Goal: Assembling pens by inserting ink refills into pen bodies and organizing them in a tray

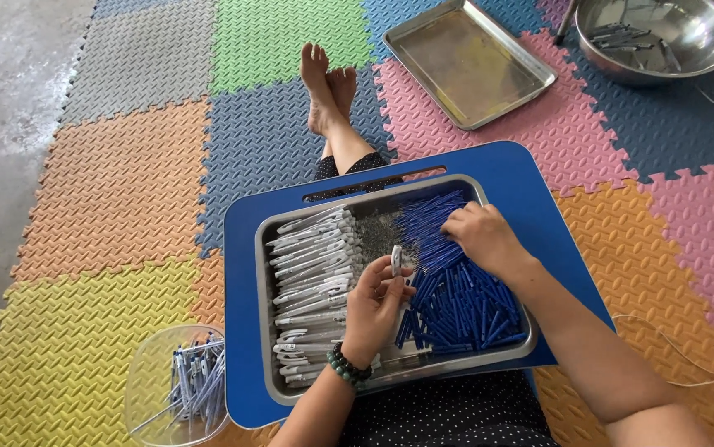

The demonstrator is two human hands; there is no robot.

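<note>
left hand (pixel 371 308) fingers pinched shut on a small white plastic pen barrel (pixel 396 260), held over mid of the rectangular steel tray (pixel 268 331) on the blue lap desk (pixel 531 178); right hand (pixel 481 237) fingers curled down into the blue pen tubes (pixel 456 310), far right of tray, grip cannot tell; white barrels pile (pixel 311 290) at left

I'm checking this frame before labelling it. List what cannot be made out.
- Head view: right hand fingertips, buried among the blue plastic pen barrels.
- Small white pen part in the left hand: too small to tell its shape.
- Clear plastic tub of assembled pens: cut off by the bottom edge.
- Round steel bowl: cut by the top edge, contents too small.
</note>
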